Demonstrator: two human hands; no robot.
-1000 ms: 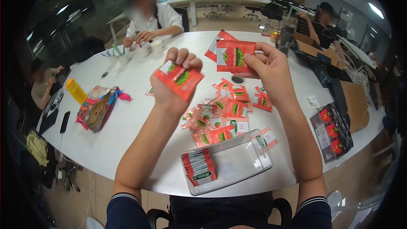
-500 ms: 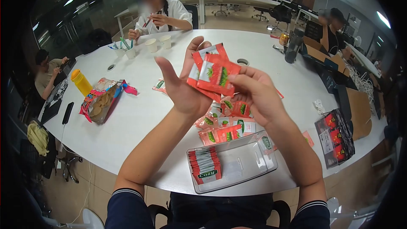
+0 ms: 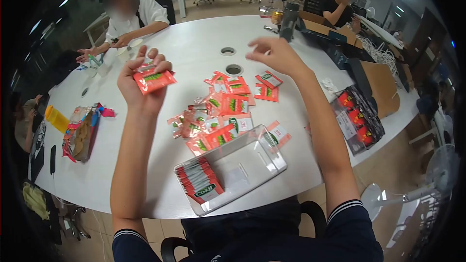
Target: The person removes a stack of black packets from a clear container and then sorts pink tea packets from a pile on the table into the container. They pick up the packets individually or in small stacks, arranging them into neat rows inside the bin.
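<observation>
My left hand (image 3: 141,83) is raised above the white table (image 3: 194,43) and grips a small stack of red tea sachets (image 3: 152,79). My right hand (image 3: 274,54) hovers empty over the far side of the loose pile of red sachets (image 3: 221,111), fingers apart. A clear plastic tray (image 3: 242,165) sits at the table's near edge, with a row of upright sachets (image 3: 200,182) in its left end.
An open snack bag (image 3: 80,132) and a yellow bottle (image 3: 57,119) lie at the left. A black box of red packets (image 3: 357,119) sits at the right edge. Two round cable holes (image 3: 233,69) are beyond the pile. A person in white sits across the table; others sit at the left and back right.
My right hand has let go of the sachets and moved away to the right. My left hand has closed on them and shifted left. The view has tilted.
</observation>
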